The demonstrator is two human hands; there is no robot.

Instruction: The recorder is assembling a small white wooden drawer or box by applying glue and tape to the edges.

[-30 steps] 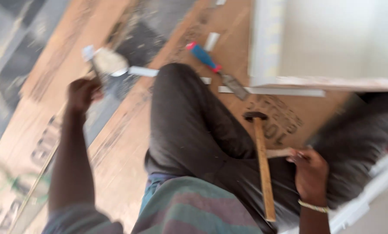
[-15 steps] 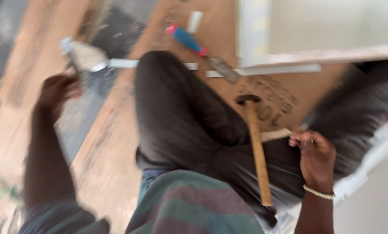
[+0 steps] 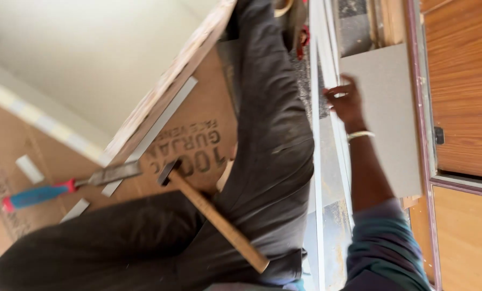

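My right hand (image 3: 346,103) reaches forward and grips the left edge of a flat grey board (image 3: 387,124) that leans against a wood-grain door. A pale bangle sits on that wrist. My left hand is out of view. My legs in dark trousers (image 3: 262,161) stretch across the middle. A hammer (image 3: 211,214) with a wooden handle rests on my thigh, its dark head toward the cardboard. No hand touches it.
A chisel with a blue and red handle (image 3: 47,191) lies on brown cardboard sheets (image 3: 198,145) at the left, among short pale strips. A long white rail (image 3: 316,178) runs beside my leg. Wood-grain door panels (image 3: 464,108) fill the right side.
The view has swung sharply to the right. My right hand left the spot near the hammer handle and now holds the grey board. My left hand, earlier raised by a metal tool, is gone from view.
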